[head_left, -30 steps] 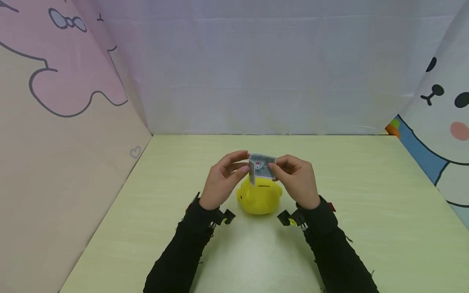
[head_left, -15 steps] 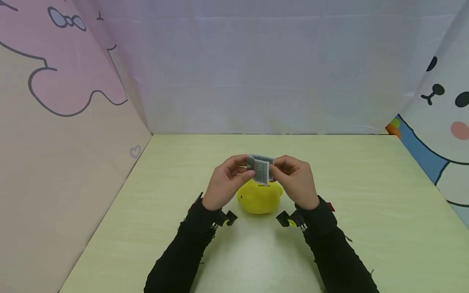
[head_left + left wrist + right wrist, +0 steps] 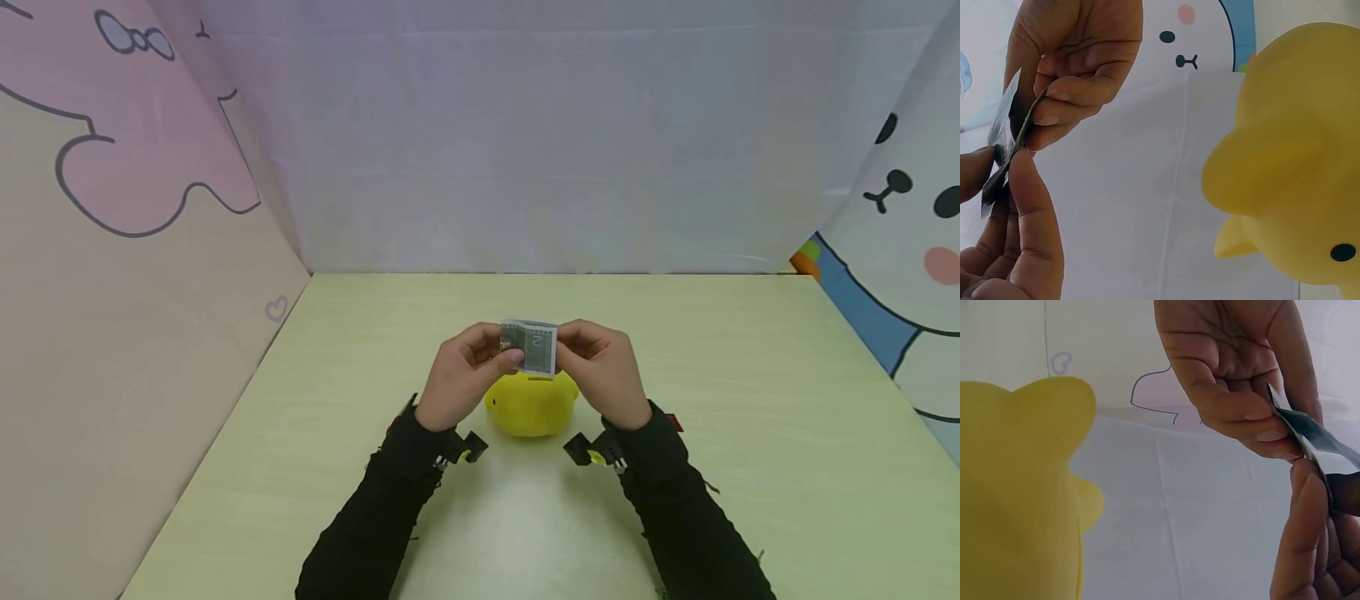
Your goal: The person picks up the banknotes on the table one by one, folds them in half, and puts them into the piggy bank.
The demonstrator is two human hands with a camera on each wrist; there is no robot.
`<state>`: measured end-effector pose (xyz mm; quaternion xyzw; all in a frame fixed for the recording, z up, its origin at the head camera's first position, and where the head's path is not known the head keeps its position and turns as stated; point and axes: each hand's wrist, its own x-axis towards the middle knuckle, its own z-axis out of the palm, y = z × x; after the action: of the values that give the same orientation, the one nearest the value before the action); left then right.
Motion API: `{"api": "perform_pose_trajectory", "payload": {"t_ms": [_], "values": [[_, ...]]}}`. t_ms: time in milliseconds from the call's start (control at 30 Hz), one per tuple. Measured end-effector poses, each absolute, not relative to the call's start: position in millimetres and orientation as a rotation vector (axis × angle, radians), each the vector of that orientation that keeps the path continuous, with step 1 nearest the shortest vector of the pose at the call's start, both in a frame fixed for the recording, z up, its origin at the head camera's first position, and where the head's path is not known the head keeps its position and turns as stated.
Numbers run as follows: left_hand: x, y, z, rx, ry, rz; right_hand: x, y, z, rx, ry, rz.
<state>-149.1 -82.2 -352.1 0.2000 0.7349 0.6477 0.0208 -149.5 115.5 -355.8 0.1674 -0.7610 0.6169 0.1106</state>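
Both hands hold a small folded banknote (image 3: pixel 538 348), greyish green with a pale edge and a figure 2 on its facing flap. My left hand (image 3: pixel 467 371) pinches its left part, the thumb lying across the front. On the right edge, my right hand (image 3: pixel 606 371) grips it, the thumb partly behind the flap. The left wrist view shows the banknote (image 3: pixel 1007 150) edge-on, its layers standing slightly apart. Just below and nearer the wearer, a yellow animal-shaped piggy bank (image 3: pixel 528 410) sits on the table, its top slot partly visible under the note.
The pale yellow-green table (image 3: pixel 750 417) stretches around the piggy bank. White cloth (image 3: pixel 525 142) hangs behind it, with cartoon-printed cloth at both sides. Small black wrist-worn devices sit on both dark sleeves (image 3: pixel 367 508).
The left part of the banknote has been folded over to the right, so the flap now covers the front. My left hand has shifted slightly right and lower; the piggy bank stays put.
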Motion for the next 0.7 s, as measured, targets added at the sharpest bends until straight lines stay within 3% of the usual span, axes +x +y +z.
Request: {"api": "perform_pose_trajectory", "payload": {"t_ms": [700], "values": [[-148.4,-80.7,-350.4,0.578,2.309,2.019,-148.9,121.7,-352.2,0.541,-2.260,1.789]]}}
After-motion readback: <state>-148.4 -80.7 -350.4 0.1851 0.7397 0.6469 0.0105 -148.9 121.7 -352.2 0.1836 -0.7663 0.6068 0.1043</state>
